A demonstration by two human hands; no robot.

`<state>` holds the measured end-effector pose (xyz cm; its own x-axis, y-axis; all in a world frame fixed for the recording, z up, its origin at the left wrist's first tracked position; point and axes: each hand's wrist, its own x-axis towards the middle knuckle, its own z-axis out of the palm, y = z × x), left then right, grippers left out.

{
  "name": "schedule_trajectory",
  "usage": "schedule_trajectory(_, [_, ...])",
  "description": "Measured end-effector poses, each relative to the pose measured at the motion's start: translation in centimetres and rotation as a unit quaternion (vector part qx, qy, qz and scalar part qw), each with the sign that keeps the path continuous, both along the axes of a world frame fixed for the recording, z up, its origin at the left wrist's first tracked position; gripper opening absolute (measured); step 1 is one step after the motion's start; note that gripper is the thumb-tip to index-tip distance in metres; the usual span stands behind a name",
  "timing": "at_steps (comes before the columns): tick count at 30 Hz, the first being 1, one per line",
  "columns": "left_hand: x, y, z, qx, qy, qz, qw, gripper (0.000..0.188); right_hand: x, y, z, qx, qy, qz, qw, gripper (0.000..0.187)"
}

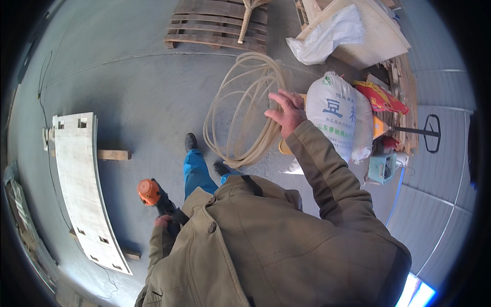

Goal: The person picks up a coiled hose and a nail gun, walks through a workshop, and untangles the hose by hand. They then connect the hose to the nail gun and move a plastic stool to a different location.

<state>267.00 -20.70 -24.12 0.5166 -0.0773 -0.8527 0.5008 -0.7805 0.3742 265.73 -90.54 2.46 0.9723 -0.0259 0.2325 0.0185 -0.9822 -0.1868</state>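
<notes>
My left hand (162, 221) is closed round the handle of a nail gun (149, 191) with an orange cap and a black body, held low by my left side. In front of me, my right hand (290, 111) reaches out with fingers apart and slightly bent, holding nothing I can make out. Behind its fingertips is the right edge of a large coil of pale, see-through hose (225, 138). Whether the fingers touch the hose cannot be made out. The coil's loops overlap loosely.
To the left, a pale board (77, 189) with several rectangular cutouts rests on wooden blocks (113, 154). A wooden pallet (217, 28) lies ahead. Full white sacks (332, 120), a red bag (381, 97), a teal crate (379, 169) and a black handle (433, 134) stand at right.
</notes>
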Motion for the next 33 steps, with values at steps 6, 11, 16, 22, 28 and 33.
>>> schedule_trajectory(6, [21.4, -11.2, 1.4, -0.083, 0.035, 0.130, 0.987, 0.020, 5.7, 0.2, 2.9, 0.016, -0.001, -0.085, 0.996, 0.041])
schedule_trajectory(11, [32.7, -18.4, 4.1, -0.126, 0.057, 0.089, 0.986, 0.020, 6.0, 0.7, -1.5, 0.080, -0.102, -0.240, 0.962, 0.046])
schedule_trajectory(16, [38.5, -22.6, 4.8, -0.102, 0.087, 0.007, 0.991, 0.026, 6.4, -0.6, -14.5, 0.692, -0.259, -0.507, 0.444, 0.045])
schedule_trajectory(22, [39.8, -25.4, 9.3, -0.033, 0.165, -0.020, 0.985, 0.029, 16.9, 0.6, -21.9, 0.912, -0.215, -0.340, 0.084, 0.077])
schedule_trajectory(28, [42.7, -28.2, 10.6, -0.024, 0.171, 0.037, 0.984, 0.029, 21.9, -6.4, -14.3, 0.931, -0.188, -0.265, 0.169, 0.073])
schedule_trajectory(33, [47.1, -25.7, 9.3, -0.049, 0.147, 0.097, 0.983, 0.030, 36.0, -4.0, -5.6, 0.891, 0.020, -0.138, 0.433, 0.038])
